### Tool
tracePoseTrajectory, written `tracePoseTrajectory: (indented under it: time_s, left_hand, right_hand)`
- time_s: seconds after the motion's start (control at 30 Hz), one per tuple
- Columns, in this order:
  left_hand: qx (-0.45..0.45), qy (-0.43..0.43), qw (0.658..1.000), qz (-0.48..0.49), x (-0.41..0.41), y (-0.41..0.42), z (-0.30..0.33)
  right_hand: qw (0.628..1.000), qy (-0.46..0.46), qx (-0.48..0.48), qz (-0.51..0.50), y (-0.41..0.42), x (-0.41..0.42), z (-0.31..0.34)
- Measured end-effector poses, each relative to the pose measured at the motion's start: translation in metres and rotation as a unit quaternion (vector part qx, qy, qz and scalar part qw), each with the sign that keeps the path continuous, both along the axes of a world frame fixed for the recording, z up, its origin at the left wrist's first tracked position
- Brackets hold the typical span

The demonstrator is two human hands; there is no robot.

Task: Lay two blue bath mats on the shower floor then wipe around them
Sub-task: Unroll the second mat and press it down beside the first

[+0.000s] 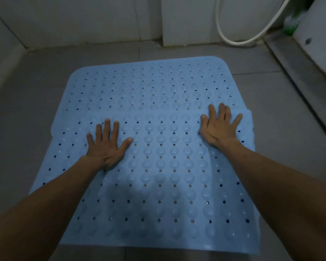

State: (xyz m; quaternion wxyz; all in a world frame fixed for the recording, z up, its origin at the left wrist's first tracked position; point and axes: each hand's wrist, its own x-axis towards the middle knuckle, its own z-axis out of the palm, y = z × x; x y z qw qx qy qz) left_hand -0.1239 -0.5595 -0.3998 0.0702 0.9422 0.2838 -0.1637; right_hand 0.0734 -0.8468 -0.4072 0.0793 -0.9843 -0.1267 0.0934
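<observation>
Head view, looking down at the shower floor (271,95). Two blue mats lie on the grey tiles: the far mat (149,85) sits flat towards the back wall (83,19), and the near mat (158,185) overlaps its front edge, the seam running across just beyond my fingertips. My left hand (106,146) rests palm-down on the near mat's left part, fingers straight and spread, thumb out; it grips nothing. My right hand (219,125) presses likewise near the mat's far right corner, fingers splayed and flat, nothing held. I judge both palms are placed wide apart so the pressure seats the mat evenly and, I presume, sets its suction cups against the tile; the domed cups and drain holes show across the whole surface. The near mat's right edge (251,129) appears to ride up slightly beside my right hand, which may explain why that hand sits so close to the corner. A white hose (233,41) loops down against the wall at upper right, with a green item (291,25), too blurred to identify, beside it. A metal track (297,72) runs along the right. I judge the laying step nearly complete; wiping has not begun, and no cloth is in view. The overlap may need checking, since a doubled edge may not lie flat.
</observation>
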Motion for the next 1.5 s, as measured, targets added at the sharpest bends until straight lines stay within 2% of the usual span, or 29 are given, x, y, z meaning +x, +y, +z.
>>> tracePoseTrajectory:
  time_s: [0.1,0.17,0.23,0.27,0.33,0.4,0.47,0.57,0.63,0.77,0.87,0.93,1.0,1.07,1.17,1.27,1.4,1.43,1.5]
  left_hand:
    - [-0.013,0.045,0.999,0.012,-0.008,-0.010,0.007]
    - [-0.011,0.079,0.997,0.021,-0.008,-0.016,0.013]
    - [0.009,0.126,0.992,0.023,0.000,-0.019,0.022]
    - [0.017,0.150,0.988,0.024,0.005,-0.018,0.027]
    - [0.007,0.169,0.986,0.011,0.015,-0.025,0.038]
    - [-0.034,0.165,0.986,-0.016,0.022,-0.044,0.042]
    - [-0.069,0.177,0.981,-0.026,0.019,-0.074,0.046]
    - [-0.065,0.203,0.977,-0.026,0.003,-0.112,0.044]
    - [-0.061,0.193,0.979,-0.019,0.000,-0.115,0.043]
    - [-0.069,0.181,0.981,-0.009,-0.003,-0.112,0.043]
    - [-0.057,0.167,0.984,-0.017,-0.006,-0.114,0.039]
    - [-0.055,0.171,0.984,-0.018,-0.006,-0.114,0.038]
    - [-0.054,0.181,0.982,-0.013,-0.002,-0.113,0.038]
    - [-0.050,0.183,0.982,-0.015,0.000,-0.113,0.039]
    - [-0.038,0.176,0.983,-0.026,-0.002,-0.115,0.040]
    - [-0.032,0.151,0.987,-0.034,-0.008,-0.111,0.035]
    - [-0.029,0.095,0.994,-0.041,-0.019,-0.106,0.023]
    - [-0.024,0.083,0.995,-0.044,-0.022,-0.105,0.021]
    - [-0.002,0.042,0.997,-0.063,-0.026,-0.105,0.023]
  right_hand:
    - [0.999,0.026,0.020,0.026,-0.008,0.009,0.012]
    - [0.998,-0.043,0.046,0.014,-0.014,0.009,0.023]
    - [0.993,-0.099,0.034,-0.053,-0.020,0.004,0.036]
    - [0.990,-0.093,0.023,-0.103,-0.022,0.001,0.042]
    - [0.972,-0.026,0.047,-0.228,-0.028,-0.004,0.053]
    - [0.935,0.035,0.118,-0.332,-0.034,-0.007,0.059]
    - [0.920,0.050,0.153,-0.357,-0.039,-0.012,0.066]
    - [0.916,0.078,0.214,-0.330,-0.039,-0.024,0.083]
    - [0.916,0.063,0.244,-0.312,-0.035,-0.030,0.096]
    - [0.947,0.021,0.193,-0.257,-0.029,-0.032,0.118]
    - [0.956,0.117,0.145,-0.228,-0.037,-0.030,0.133]
    - [0.942,0.222,0.143,-0.205,-0.049,-0.027,0.133]
    - [0.935,0.266,0.129,-0.195,-0.063,-0.021,0.133]
    - [0.950,0.242,0.069,-0.187,-0.076,-0.019,0.139]
    - [0.976,0.144,-0.018,-0.159,-0.093,-0.017,0.131]
    - [0.985,0.082,-0.044,-0.147,-0.094,-0.029,0.106]
    - [0.982,0.008,-0.140,-0.125,-0.080,-0.058,0.079]
    - [0.984,0.001,-0.141,-0.110,-0.072,-0.065,0.074]
    - [0.994,0.014,-0.083,-0.063,-0.053,-0.076,0.060]
